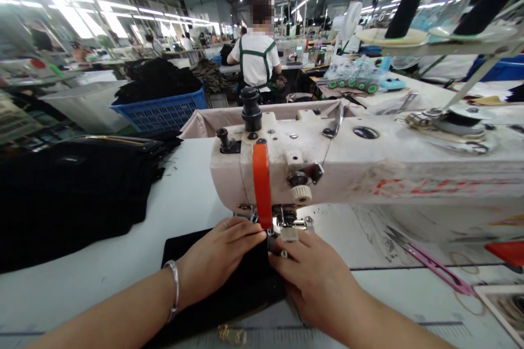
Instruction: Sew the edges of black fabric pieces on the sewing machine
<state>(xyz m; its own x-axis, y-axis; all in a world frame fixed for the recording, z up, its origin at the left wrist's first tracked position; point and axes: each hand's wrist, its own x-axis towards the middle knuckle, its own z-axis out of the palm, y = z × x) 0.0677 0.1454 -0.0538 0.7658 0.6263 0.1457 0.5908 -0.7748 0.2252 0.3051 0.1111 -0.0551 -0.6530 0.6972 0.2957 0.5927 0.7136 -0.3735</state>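
A folded piece of black fabric [245,278] lies on the sewing machine table, its upper right edge at the presser foot area. My left hand [216,253], with a silver bangle and a ring, rests on this fabric; its fingers are stretched rightward toward the needle. My right hand [309,270] is at the fabric's right edge with curled fingers, closed on it beside the presser foot. Over both hands stands the white sewing machine [347,174], with an orange guard strip [262,185] on its front. The needle tip is hidden behind the strip and fingers.
Pink thread snips [440,268] lie right of my right hand. Black garment pieces [73,191] are stacked at left. Behind them stands a blue basket [164,109] of dark cloth. Thread cones [409,2] stand upper right. A co-worker [257,57] sits ahead, back turned.
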